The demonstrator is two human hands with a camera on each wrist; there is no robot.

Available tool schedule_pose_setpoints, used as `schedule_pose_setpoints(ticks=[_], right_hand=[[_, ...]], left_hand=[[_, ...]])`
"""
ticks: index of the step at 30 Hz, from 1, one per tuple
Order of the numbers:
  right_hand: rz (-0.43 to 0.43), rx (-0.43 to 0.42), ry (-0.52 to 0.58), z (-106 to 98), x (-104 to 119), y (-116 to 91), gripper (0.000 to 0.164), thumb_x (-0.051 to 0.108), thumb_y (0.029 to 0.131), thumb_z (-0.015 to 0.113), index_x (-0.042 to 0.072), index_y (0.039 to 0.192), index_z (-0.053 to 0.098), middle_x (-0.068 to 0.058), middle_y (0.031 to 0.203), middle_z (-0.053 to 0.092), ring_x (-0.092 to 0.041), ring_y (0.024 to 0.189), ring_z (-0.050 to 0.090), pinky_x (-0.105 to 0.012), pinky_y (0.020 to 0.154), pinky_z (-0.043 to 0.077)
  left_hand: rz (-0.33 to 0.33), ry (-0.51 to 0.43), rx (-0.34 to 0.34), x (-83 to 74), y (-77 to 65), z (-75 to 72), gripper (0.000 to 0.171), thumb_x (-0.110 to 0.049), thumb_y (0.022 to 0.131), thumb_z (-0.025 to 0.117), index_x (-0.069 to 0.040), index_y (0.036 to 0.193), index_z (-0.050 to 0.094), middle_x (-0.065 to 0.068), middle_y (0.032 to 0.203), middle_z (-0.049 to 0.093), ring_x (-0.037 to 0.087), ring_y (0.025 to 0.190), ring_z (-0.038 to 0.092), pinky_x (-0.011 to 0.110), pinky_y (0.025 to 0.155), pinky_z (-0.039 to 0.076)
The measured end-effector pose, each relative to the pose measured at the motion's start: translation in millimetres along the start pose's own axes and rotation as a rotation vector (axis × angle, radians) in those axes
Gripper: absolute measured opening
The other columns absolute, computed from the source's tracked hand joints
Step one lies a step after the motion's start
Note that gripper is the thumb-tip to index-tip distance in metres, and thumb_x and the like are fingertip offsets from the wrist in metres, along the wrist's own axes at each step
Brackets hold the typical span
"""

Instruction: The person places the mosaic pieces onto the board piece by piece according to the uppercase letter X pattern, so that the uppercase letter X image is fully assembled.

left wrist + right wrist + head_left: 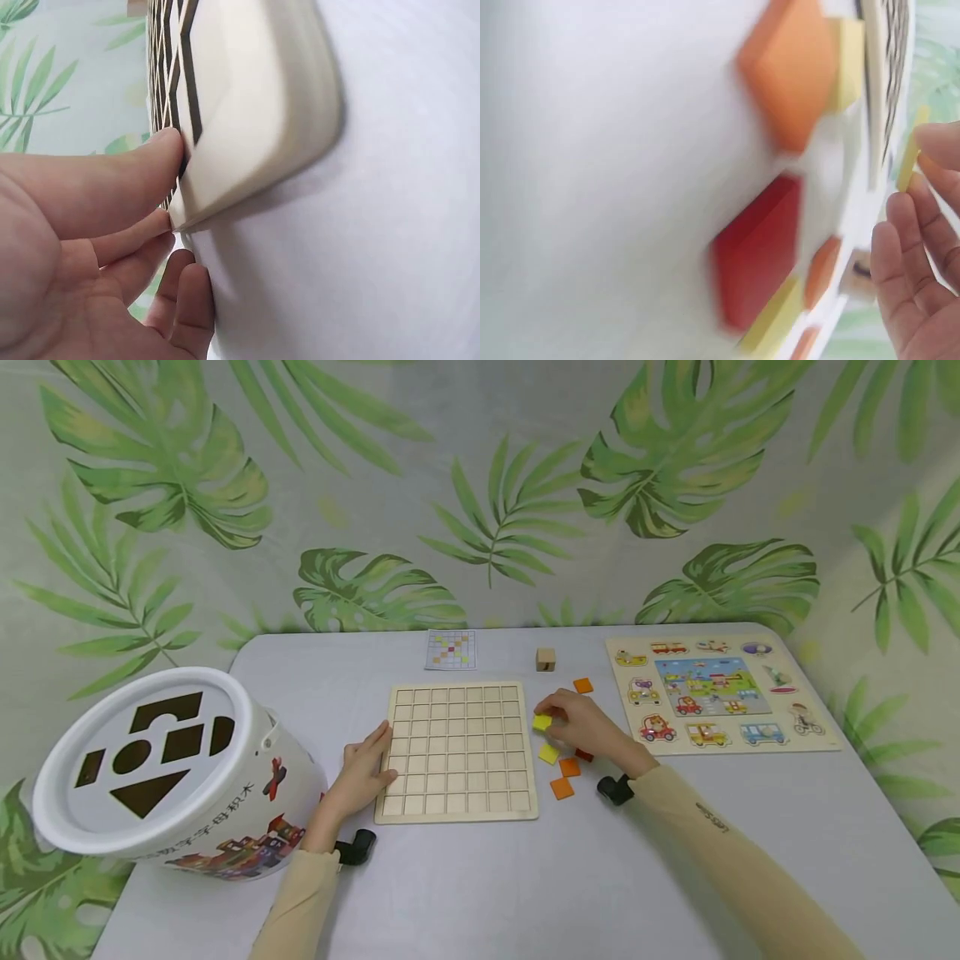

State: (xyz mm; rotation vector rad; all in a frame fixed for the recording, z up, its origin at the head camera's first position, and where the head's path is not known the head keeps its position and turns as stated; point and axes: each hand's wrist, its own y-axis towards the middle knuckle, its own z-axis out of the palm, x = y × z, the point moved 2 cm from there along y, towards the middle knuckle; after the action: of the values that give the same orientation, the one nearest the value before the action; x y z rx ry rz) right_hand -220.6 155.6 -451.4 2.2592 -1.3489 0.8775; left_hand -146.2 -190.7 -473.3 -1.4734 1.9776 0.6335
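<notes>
A pale wooden grid board (457, 752) lies flat in the middle of the table, its cells bare. My left hand (366, 770) rests against its left edge, with the thumb (150, 154) on the top face and straight fingers along the rim (247, 112). My right hand (581, 722) hovers just right of the board and pinches a yellow square tile (542, 722) at its fingertips. The right wrist view is blurred but shows that yellow tile (907, 161) edge-on between the fingers. Under that hand lie loose tiles: yellow (549, 753), orange (569, 767), orange (561, 788) and red (584, 756).
A pattern card (451, 649), a small wooden cube (545, 659) and another orange tile (582, 686) sit behind the board. A vehicle peg puzzle (720, 693) lies at the right. A white shape-sorter bucket (150, 760) stands at the table's left corner.
</notes>
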Motion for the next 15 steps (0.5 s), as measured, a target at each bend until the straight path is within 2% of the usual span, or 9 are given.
schedule_pose_setpoints(ticks=[4,8,15], right_hand=[[-0.059,0.007,0.05,8,15,16,0.028,-0.002,0.082,0.066,0.0,0.11,0.066,-0.006,0.105,0.061,-0.023,0.096,0.055,-0.036,0.083,0.047],[-0.113,0.033,0.079,21,33,36,0.027,-0.001,0.084,0.065,0.001,0.111,0.065,-0.004,0.104,0.061,-0.022,0.097,0.055,-0.033,0.083,0.047],[-0.197,0.069,0.038,50,61,71,0.027,-0.002,0.084,0.065,0.001,0.111,0.066,-0.005,0.103,0.061,-0.02,0.097,0.056,-0.029,0.085,0.045]], left_hand=[[-0.015,0.013,0.001,-1.6,-0.4,-0.9,0.066,0.008,0.083,0.063,0.02,0.138,0.029,0.03,0.151,0.02,0.046,0.125,0.022,0.051,0.092,0.019],[-0.028,0.063,0.011,-3.4,-0.2,-0.6,0.066,0.006,0.083,0.064,0.02,0.138,0.03,0.03,0.15,0.02,0.045,0.123,0.025,0.051,0.092,0.022],[-0.01,0.128,0.012,-3.1,2.0,1.8,0.066,0.005,0.083,0.066,0.021,0.137,0.031,0.031,0.149,0.022,0.046,0.12,0.029,0.052,0.094,0.026]])
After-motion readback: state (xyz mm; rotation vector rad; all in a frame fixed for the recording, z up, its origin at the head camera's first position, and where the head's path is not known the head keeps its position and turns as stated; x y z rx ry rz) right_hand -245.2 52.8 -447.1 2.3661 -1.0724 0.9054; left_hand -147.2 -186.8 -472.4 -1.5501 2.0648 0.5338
